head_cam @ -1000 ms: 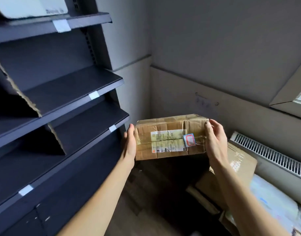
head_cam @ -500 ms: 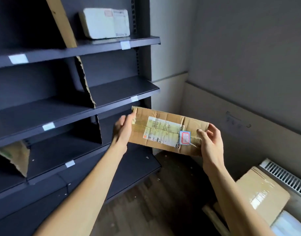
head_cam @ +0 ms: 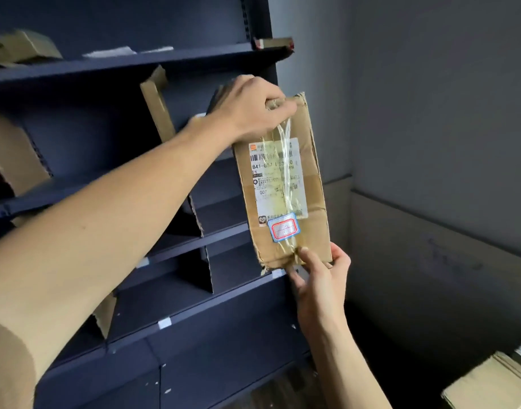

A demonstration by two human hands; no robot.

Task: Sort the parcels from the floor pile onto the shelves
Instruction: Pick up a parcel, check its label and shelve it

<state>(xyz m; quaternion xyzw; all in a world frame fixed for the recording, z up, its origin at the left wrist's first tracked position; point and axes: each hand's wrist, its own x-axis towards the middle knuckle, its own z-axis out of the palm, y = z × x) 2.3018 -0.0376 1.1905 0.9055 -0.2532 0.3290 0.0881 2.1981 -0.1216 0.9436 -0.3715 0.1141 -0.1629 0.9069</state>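
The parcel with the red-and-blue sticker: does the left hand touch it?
Touching. The head view shows the left hand curled over the top end of the parcel, with its thumb lying on the front face.

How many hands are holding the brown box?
2. The left hand grips the top end of the brown box. The right hand pinches its bottom end. Some fingers are hidden behind the box.

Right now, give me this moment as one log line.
parcel: upright, label to camera, in front of shelves, not yet shelved | left hand: grips top edge | right hand: holds bottom edge
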